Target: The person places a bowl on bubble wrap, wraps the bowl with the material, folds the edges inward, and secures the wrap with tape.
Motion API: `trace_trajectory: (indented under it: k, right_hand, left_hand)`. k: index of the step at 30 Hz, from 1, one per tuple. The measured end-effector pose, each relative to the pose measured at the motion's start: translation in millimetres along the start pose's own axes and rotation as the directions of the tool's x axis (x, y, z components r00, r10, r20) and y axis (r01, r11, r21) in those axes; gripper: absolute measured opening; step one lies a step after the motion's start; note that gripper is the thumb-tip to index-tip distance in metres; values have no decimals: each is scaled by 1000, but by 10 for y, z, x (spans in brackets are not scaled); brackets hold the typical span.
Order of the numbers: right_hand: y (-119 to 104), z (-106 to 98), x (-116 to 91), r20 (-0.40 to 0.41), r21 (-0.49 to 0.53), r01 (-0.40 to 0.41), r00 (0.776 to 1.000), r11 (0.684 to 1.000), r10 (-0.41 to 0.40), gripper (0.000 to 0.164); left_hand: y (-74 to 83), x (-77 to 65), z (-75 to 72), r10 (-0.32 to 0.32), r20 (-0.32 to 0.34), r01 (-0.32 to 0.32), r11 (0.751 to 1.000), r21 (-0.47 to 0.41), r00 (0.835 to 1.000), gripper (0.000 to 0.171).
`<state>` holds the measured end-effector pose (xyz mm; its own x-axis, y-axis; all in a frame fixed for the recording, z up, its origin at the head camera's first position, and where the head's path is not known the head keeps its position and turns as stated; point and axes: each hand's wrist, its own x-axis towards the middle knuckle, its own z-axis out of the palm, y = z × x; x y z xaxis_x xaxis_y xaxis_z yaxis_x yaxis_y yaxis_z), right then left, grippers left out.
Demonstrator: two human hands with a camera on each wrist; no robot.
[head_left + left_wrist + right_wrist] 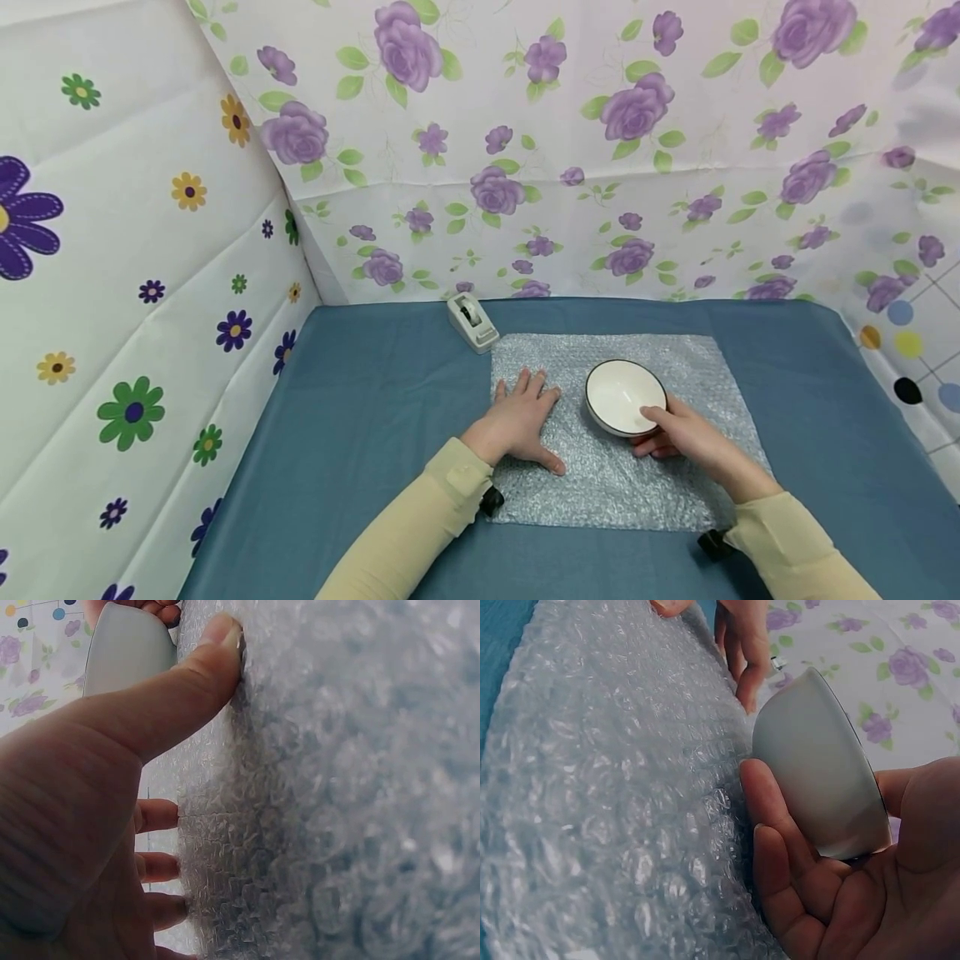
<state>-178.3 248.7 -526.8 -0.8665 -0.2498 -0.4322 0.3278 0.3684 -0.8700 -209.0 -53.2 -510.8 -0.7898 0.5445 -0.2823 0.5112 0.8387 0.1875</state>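
Note:
A white bowl [621,392] with a dark rim is gripped at its right side by my right hand [686,433], the thumb inside the rim and the fingers beneath. In the right wrist view the bowl [817,765] appears from the side, close over the bubble wrap [615,795]; whether its base touches cannot be told. My left hand [525,421] rests with spread fingers on the left part of the bubble wrap sheet [600,492]. Its thumb and fingertips press on the sheet in the left wrist view, where the bowl [127,652] shows behind the thumb.
A white tape dispenser [472,322] stands at the sheet's upper left corner. Blue cloth [360,400] covers the table. Flower-patterned curtains [450,167] hang behind it and on the left. Dark straps sit near both wrists.

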Motion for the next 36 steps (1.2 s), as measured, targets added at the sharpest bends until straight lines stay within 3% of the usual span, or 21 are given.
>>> trace_trajectory:
  k: [8, 15, 19, 23, 27, 30, 36]
  right_hand:
    - [51, -114, -134, -7, -60, -20, 1000, 998, 20, 95]
    - [194, -223, -444, -56, -157, 7, 998, 988, -16, 93]
    - [341, -368, -592, 23, -232, 92, 996, 968, -89, 80]
    - [476, -495, -749, 53, -359, 159, 987, 920, -150, 52]
    - [569, -583, -886, -40, -490, 69, 994, 869, -102, 27]
    - [645, -659, -964, -79, -530, 12, 995, 848, -63, 13]
    - [790, -821, -1065, -97, -538, -21, 995, 843, -37, 21]
  left_hand:
    - [6, -4, 4, -6, 1, 6, 1000, 2, 1000, 125]
    - [17, -24, -3, -3, 2, 3, 1000, -9, 1000, 125]
    - [19, -22, -15, -3, 3, 3, 1000, -5, 1000, 125]
    - [14, -16, -9, -5, 3, 5, 1000, 4, 1000, 126]
    - [10, -11, 6, -2, 2, 2, 1000, 11, 1000, 126]
    - [13, -12, 11, 1, 4, -1, 1000, 8, 1000, 126]
    - [4, -13, -2, -2, 11, 2, 1000, 4, 1000, 125]
